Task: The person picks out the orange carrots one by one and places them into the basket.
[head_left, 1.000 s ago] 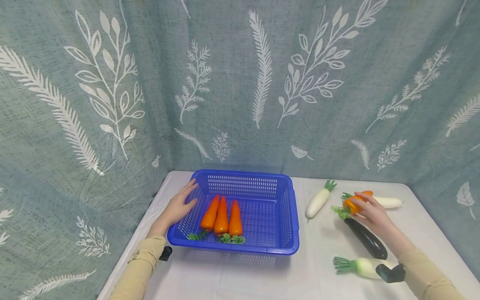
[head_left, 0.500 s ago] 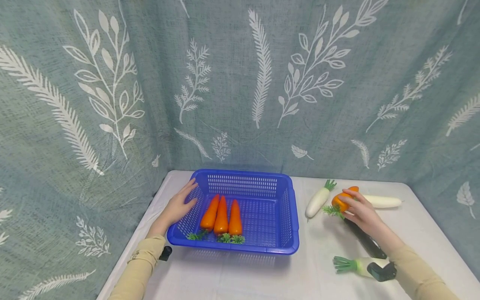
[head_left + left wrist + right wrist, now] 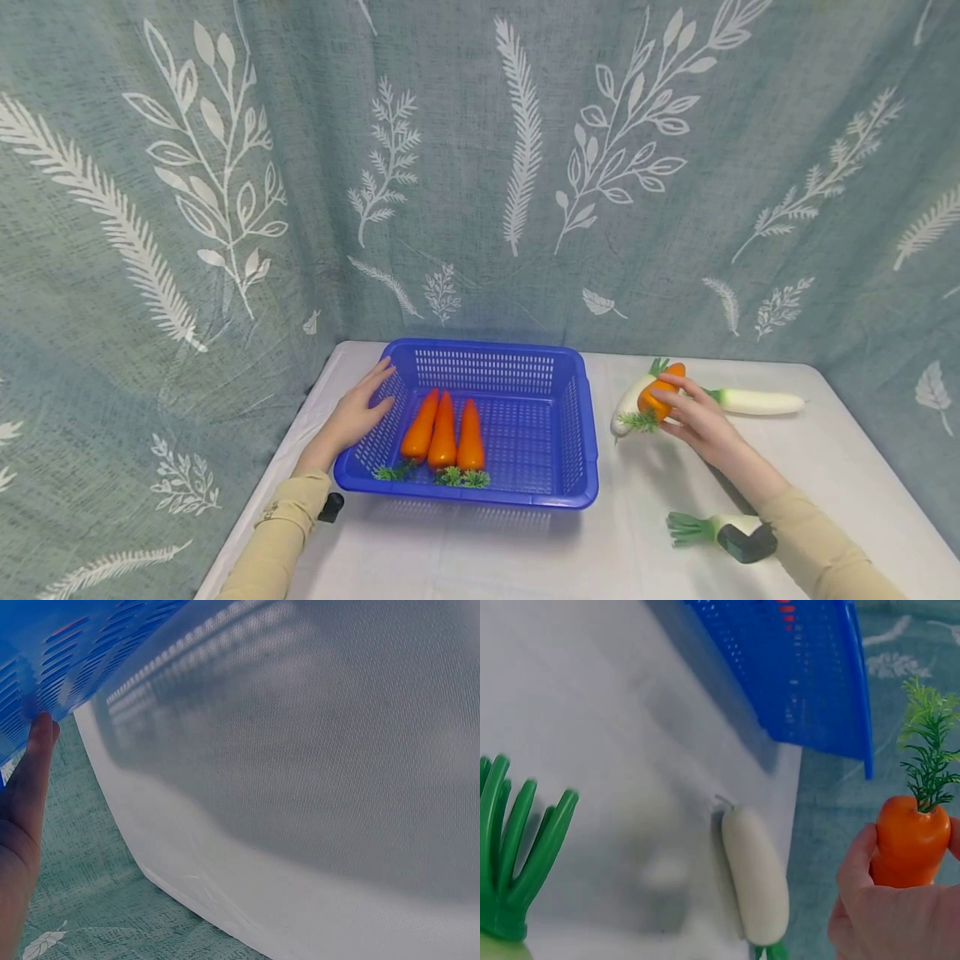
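Observation:
My right hand (image 3: 701, 421) pinches an orange carrot (image 3: 654, 402) by its thick end, raised over the right part of the table. The carrot's green leaves (image 3: 930, 750) stick out past my fingers in the right wrist view. In the head view it overlaps a white radish (image 3: 628, 404). My left hand (image 3: 356, 421) rests at the left side of a blue plastic basket (image 3: 465, 493), its fingers straight along the wall. Three carrots (image 3: 442, 433) lie side by side in the basket's left half, leaves toward me.
Right of the basket, a second white radish (image 3: 765, 402) lies at the back and another radish (image 3: 731, 529) nearer me. A dark eggplant (image 3: 731, 487) is mostly hidden under my right forearm. A patterned curtain (image 3: 465, 167) hangs behind the white table (image 3: 420, 558).
My right hand has carried the carrot leftward, from above the eggplant and back radish to over the radish beside the basket. The left hand and basket have stayed put.

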`<state>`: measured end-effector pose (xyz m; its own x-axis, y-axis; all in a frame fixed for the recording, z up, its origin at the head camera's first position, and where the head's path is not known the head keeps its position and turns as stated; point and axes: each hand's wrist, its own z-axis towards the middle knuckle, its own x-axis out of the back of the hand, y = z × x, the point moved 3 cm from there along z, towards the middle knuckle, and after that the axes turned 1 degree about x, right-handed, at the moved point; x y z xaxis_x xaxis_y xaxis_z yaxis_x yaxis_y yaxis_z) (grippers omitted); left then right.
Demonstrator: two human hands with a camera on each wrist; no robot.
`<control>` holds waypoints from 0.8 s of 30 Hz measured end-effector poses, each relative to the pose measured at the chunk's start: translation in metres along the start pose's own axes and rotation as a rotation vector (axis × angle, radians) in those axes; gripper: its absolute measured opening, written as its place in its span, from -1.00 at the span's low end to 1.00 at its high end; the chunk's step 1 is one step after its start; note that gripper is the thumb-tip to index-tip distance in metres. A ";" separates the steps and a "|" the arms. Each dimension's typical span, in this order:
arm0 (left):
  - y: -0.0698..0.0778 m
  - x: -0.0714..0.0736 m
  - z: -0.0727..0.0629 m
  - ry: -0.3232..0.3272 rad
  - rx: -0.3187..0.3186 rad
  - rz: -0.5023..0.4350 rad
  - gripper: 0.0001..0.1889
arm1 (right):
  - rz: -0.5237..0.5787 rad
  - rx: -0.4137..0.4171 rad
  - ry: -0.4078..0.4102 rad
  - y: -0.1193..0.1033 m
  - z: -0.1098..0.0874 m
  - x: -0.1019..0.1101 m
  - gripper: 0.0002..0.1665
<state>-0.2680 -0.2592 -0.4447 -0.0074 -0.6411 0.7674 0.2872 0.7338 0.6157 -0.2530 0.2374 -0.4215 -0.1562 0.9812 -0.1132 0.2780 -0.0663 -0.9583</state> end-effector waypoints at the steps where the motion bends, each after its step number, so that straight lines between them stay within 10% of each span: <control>1: 0.000 0.000 0.000 0.000 0.001 0.000 -0.44 | 0.004 -0.001 -0.001 -0.001 0.000 -0.002 -0.74; 24: 0.000 0.000 0.000 -0.008 0.010 -0.002 -0.45 | 0.056 0.026 -0.056 -0.009 0.002 -0.051 -0.71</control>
<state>-0.2685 -0.2591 -0.4452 -0.0155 -0.6409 0.7675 0.2772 0.7347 0.6191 -0.2494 0.1880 -0.4072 -0.1943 0.9642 -0.1802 0.2634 -0.1257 -0.9565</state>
